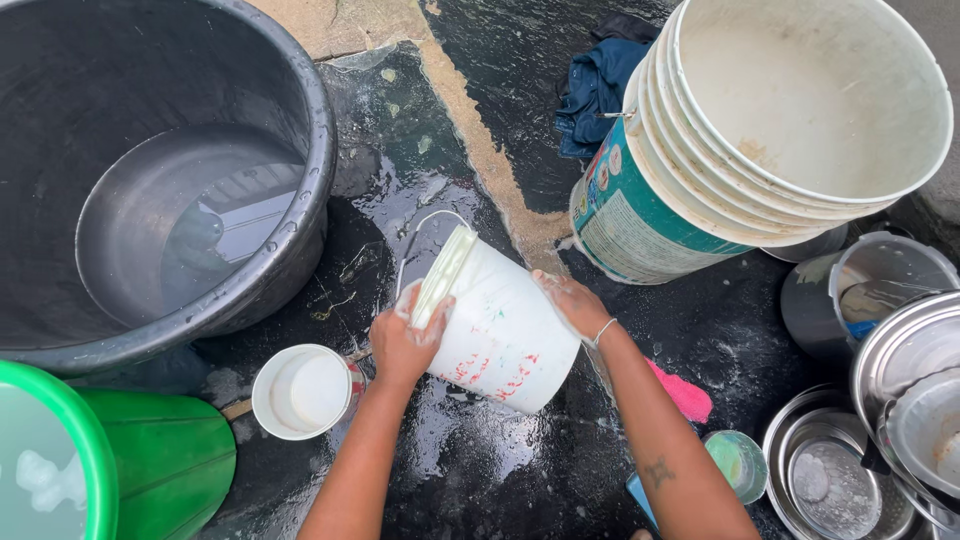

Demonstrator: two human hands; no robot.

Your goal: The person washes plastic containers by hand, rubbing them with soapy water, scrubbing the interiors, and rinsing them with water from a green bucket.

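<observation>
Both soapy hands, the left hand [405, 345] at the rim and the right hand [572, 303] on the side, gripped the half-scrubbed, unrinsed white bucket [497, 330] over the wet floor [480, 460].

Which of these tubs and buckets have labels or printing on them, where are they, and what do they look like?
White bucket: centre, tilted on its side between both hands, faded red and green print.
Stacked white buckets: upper right, leaning; outermost wears a teal and white label with small coloured patches.
No signs or screens.

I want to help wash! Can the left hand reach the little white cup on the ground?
Probably yes. The small white cup sits just beside the left hand with nothing between, though that hand is gripping the white bucket.
</observation>
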